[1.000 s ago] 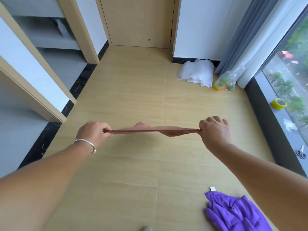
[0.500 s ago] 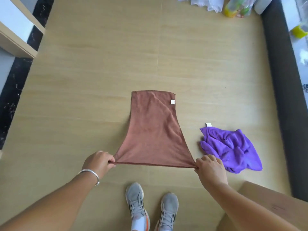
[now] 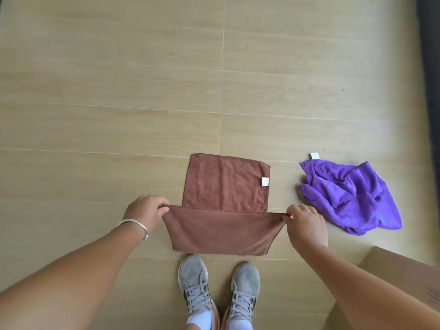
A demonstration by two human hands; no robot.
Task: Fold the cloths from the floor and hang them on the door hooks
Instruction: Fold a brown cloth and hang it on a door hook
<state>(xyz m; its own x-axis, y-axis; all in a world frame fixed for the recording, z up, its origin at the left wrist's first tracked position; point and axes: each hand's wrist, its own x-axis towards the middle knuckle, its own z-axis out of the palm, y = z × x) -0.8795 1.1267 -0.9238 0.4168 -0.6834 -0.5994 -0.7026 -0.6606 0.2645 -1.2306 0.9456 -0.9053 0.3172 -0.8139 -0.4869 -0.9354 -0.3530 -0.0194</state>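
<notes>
Head view: brown cloth (image 3: 223, 210) lies on the floor (image 3: 119, 91), its near edge pinched at both corners by the left hand (image 3: 145, 210) and right hand (image 3: 306, 225). Soft, light, limp; corners give best hold. Purple cloth (image 3: 347, 196) lies crumpled just beside.

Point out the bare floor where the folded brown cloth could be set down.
Bare floor spreads left of and beyond the brown cloth. A narrow strip separates it from the purple cloth. It is crowded near the shoes and box.
</notes>
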